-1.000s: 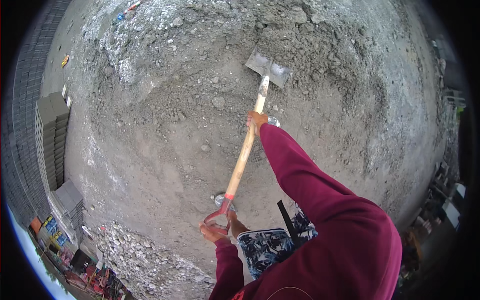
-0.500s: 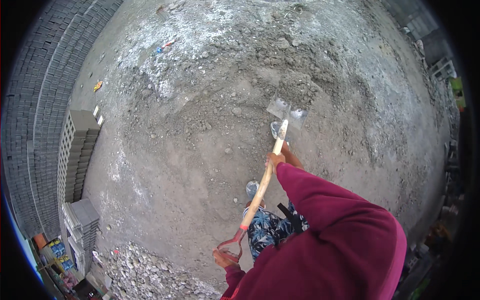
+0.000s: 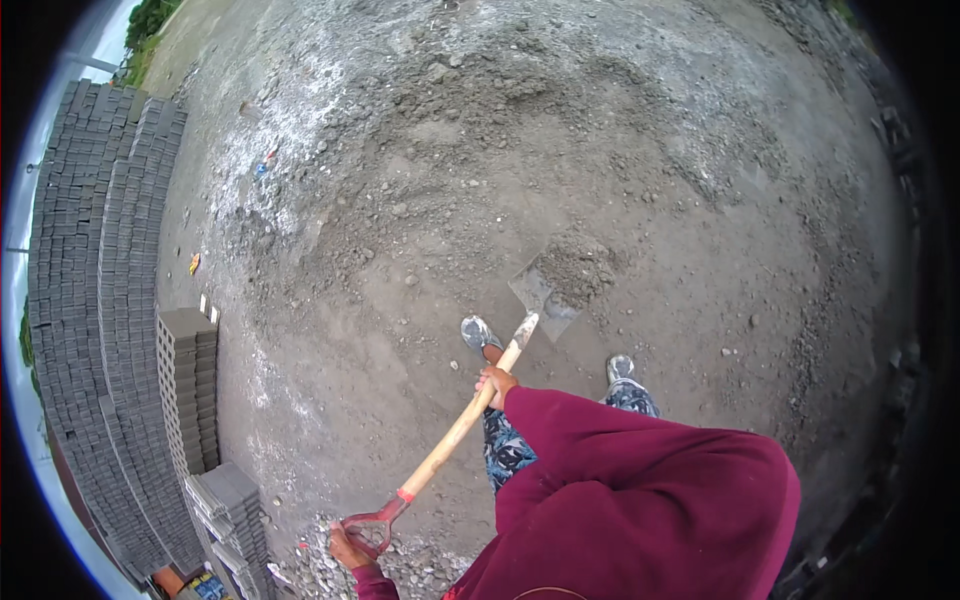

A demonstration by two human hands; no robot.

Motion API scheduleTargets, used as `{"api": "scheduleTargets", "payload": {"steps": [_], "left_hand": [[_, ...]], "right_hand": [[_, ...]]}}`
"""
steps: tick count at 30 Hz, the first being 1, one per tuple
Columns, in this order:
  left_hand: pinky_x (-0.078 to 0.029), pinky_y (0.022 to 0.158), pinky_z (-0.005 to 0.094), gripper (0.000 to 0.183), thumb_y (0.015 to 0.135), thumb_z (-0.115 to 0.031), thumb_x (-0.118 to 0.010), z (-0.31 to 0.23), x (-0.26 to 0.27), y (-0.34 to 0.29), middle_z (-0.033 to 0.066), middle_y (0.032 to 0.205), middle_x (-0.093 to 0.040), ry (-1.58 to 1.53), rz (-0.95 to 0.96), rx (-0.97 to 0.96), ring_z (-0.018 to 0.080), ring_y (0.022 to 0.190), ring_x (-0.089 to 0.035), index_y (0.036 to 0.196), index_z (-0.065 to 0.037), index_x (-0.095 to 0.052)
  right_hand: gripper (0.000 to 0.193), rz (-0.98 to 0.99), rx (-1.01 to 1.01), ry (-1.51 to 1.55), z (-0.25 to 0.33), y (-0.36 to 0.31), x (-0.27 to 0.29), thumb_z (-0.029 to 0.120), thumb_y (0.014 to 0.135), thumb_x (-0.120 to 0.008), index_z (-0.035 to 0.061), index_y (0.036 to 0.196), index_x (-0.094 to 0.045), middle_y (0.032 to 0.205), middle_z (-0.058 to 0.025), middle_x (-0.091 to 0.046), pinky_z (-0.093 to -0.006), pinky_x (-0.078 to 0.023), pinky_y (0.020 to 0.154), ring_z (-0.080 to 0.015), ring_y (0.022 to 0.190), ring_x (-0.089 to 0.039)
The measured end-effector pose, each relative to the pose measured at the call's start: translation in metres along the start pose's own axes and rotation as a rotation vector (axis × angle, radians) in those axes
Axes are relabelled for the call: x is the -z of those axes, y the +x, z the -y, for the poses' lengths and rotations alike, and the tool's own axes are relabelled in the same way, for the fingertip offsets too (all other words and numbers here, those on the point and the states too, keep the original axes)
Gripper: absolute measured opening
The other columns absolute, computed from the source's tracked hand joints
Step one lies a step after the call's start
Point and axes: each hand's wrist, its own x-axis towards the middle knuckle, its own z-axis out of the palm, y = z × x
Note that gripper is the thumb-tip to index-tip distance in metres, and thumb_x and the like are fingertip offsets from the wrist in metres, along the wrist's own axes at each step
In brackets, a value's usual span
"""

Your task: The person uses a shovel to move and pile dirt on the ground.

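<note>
Shovel (image 3: 460, 425) with soil (image 3: 578, 268) on its blade (image 3: 530, 287)

We have our left hand (image 3: 347, 545) curled around the red grip (image 3: 388, 513) and our right hand (image 3: 497, 384) wrapped around the wooden shaft (image 3: 440, 455). The blade sits ahead of our shoes (image 3: 479, 331), between them; whether it touches the ground (image 3: 700, 290) we cannot tell.

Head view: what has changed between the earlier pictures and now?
The shovel has been drawn back toward the shoes, which stand more level. Its blade, earlier without a heap, now bears grey soil. Nothing was grasped or released: the left hand stays on the red handle, the right hand on the wooden shaft.
</note>
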Motion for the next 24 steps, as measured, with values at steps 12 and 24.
{"api": "scheduleTargets", "payload": {"steps": [12,24], "left_hand": [[-0.048,0.048,0.0276,0.040,0.088,-0.042,-0.061,-0.054,-0.378,-0.507,0.0042,0.064,-0.054,-0.082,1.583,0.035,0.0136,0.051,-0.053,0.087,-0.003,-0.056],[-0.041,0.044,0.0254,0.018,0.084,-0.016,-0.062,-0.065,-0.357,-0.449,0.0025,0.061,-0.055,-0.014,1.429,-0.024,0.0095,0.049,-0.051,0.087,0.002,-0.059]], "right_hand": [[0.038,-0.711,0.993,0.482,0.350,-0.386,0.550,0.020,0.078,-0.067,-0.0053,0.103,-0.052,0.077,-0.0146,-0.059,-0.0383,-0.055,0.056,-0.0249,0.058,-0.061],[0.026,-0.462,0.611,0.558,0.251,-0.240,0.502,0.005,0.074,-0.058,0.0037,0.096,-0.045,0.072,-0.0097,-0.050,-0.0387,-0.052,0.058,-0.0242,0.061,-0.055]]}}
